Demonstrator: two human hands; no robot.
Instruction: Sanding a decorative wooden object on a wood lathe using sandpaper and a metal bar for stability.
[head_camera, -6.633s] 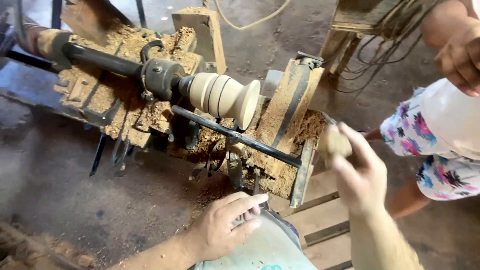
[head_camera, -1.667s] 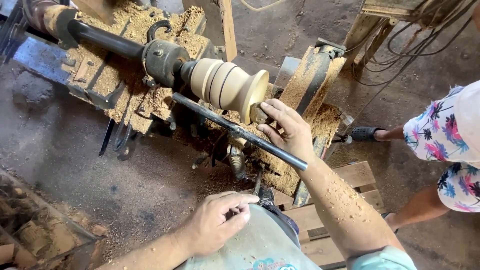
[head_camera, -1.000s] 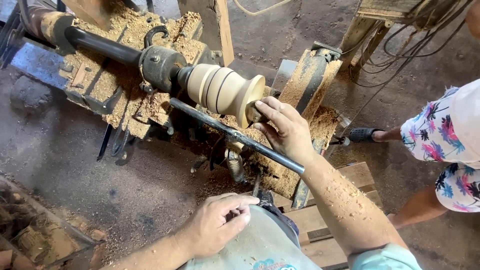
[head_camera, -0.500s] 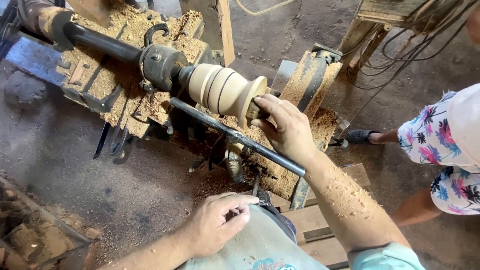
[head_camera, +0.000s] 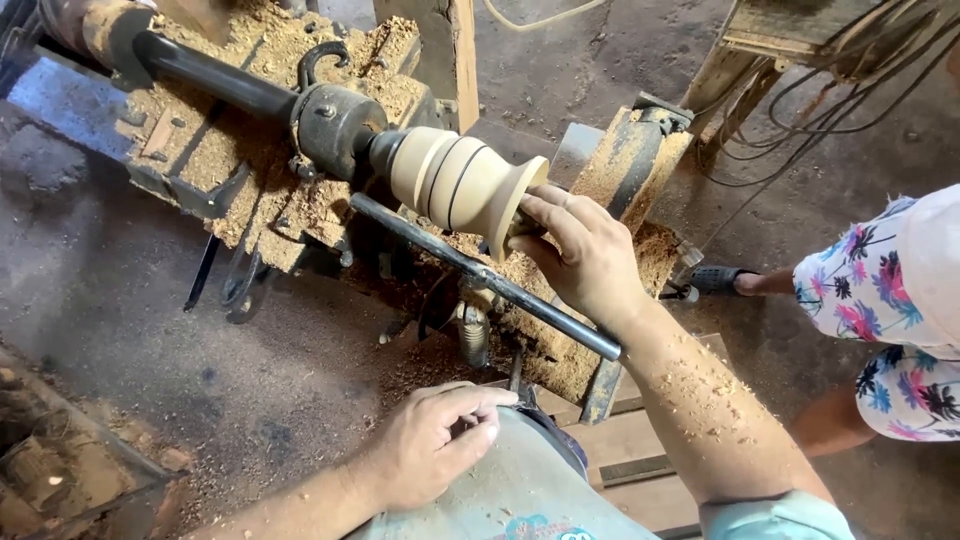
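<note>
A pale turned wooden piece (head_camera: 465, 185) — vase-shaped, with dark grooves round its body — is mounted on the lathe, gripped at its 10 o'clock end by a dark metal chuck (head_camera: 335, 125). The right hand (head_camera: 580, 255) is pressed against the flared end of the piece at its 4 o'clock side, fingers curled round something small that is mostly hidden; what it is cannot be told. The forearm behind it is dusted with shavings. A black tool-rest bar (head_camera: 480, 275) runs just beneath the piece, from 10 o'clock towards 4 o'clock, and passes under the right hand. The left hand (head_camera: 430, 445) is rested on a light blue garment (head_camera: 520, 495) at 6 o'clock, loosely clenched, thumb to fingertips, with nothing seen in it. Sawdust (head_camera: 230, 130) is heaped over the lathe bed. At 3 o'clock another person in flower-patterned shorts (head_camera: 880, 310) is stood, well apart from the lathe.
</note>
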